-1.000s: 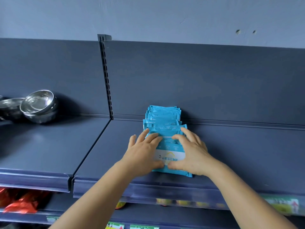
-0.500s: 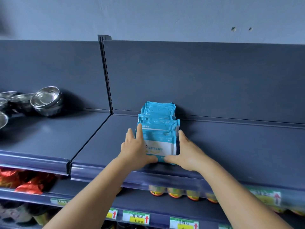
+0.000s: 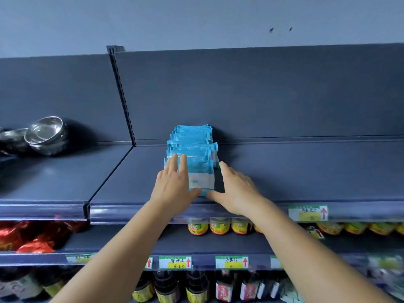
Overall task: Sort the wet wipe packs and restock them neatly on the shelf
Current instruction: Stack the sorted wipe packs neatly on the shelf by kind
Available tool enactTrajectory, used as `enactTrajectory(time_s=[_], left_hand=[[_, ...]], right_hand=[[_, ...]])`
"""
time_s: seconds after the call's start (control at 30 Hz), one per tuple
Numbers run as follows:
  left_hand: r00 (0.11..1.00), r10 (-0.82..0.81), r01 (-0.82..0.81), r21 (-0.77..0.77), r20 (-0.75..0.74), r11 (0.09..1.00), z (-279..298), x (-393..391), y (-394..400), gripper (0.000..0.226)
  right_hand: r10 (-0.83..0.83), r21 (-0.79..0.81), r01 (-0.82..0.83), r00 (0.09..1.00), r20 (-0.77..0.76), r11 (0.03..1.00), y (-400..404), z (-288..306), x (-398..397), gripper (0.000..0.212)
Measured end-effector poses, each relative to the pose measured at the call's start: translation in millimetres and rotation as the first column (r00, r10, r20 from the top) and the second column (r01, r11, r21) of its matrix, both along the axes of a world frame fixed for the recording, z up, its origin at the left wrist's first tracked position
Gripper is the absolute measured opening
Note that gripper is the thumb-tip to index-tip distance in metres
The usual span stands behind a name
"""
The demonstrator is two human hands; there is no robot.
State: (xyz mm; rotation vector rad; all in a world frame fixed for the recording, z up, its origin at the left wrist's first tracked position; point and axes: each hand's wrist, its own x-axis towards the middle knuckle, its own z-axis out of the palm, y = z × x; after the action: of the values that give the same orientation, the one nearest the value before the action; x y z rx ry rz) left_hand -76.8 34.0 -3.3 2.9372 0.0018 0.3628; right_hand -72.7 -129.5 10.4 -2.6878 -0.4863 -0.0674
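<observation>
A row of several blue wet wipe packs (image 3: pixel 192 147) stands on the dark top shelf (image 3: pixel 306 171), running from the back panel toward the front edge. My left hand (image 3: pixel 173 186) lies with straight fingers against the left side and face of the front pack, thumb at its bottom edge. My right hand (image 3: pixel 235 191) rests on the shelf just right of the row, fingers straight, thumb touching the front pack's bottom corner. A narrow gap shows between its fingers and the pack's right side.
Stacked steel bowls (image 3: pixel 47 135) sit on the neighbouring shelf section at left, beyond an upright divider post (image 3: pixel 122 99). Below are yellow-lidded jars (image 3: pixel 209 226), red bags (image 3: pixel 28 235), dark bottles (image 3: pixel 196 287) and price tags (image 3: pixel 175 262). The shelf right of the packs is bare.
Both hands came off the front pack's face and moved to its sides, pressing the row narrower. The view tilted down, showing more lower shelves.
</observation>
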Motion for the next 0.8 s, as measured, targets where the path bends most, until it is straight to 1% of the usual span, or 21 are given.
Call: enactTrajectory(time_s=[0.07,0.13,0.3,0.4,0.5,0.67,0.8], left_hand=[[0.997,-0.077,0.077,0.012,0.006,0.997,3,-21,-15,0.087],[0.986,-0.166,0.166,0.010,0.001,0.986,5,-46,-31,0.079],[0.932,-0.360,0.362,0.051,-0.049,0.931,-15,-108,-60,0.069],[0.881,-0.463,0.469,0.047,-0.097,0.882,-33,-150,-78,0.067],[0.818,-0.552,0.562,0.019,-0.161,0.827,-50,-186,-102,0.066],[0.693,-0.688,0.705,0.002,-0.217,0.709,-75,-241,-152,0.063],[0.582,-0.772,0.794,-0.022,-0.256,0.607,-94,-284,-196,0.061]], right_hand=[[-0.027,-0.048,0.030,0.998,0.053,0.998,-11,-1,-21,0.079],[-0.078,-0.070,0.082,0.995,0.055,0.994,-24,-7,-46,0.082],[-0.224,-0.121,0.229,0.973,0.055,0.966,-56,-32,-127,0.076],[-0.309,-0.164,0.307,0.951,0.014,0.937,-77,-50,-182,0.073],[-0.415,-0.175,0.402,0.909,-0.039,0.899,-100,-68,-238,0.072],[-0.580,-0.193,0.562,0.813,-0.048,0.804,-140,-96,-322,0.061],[-0.691,-0.207,0.663,0.713,-0.121,0.720,-169,-116,-385,0.069]])
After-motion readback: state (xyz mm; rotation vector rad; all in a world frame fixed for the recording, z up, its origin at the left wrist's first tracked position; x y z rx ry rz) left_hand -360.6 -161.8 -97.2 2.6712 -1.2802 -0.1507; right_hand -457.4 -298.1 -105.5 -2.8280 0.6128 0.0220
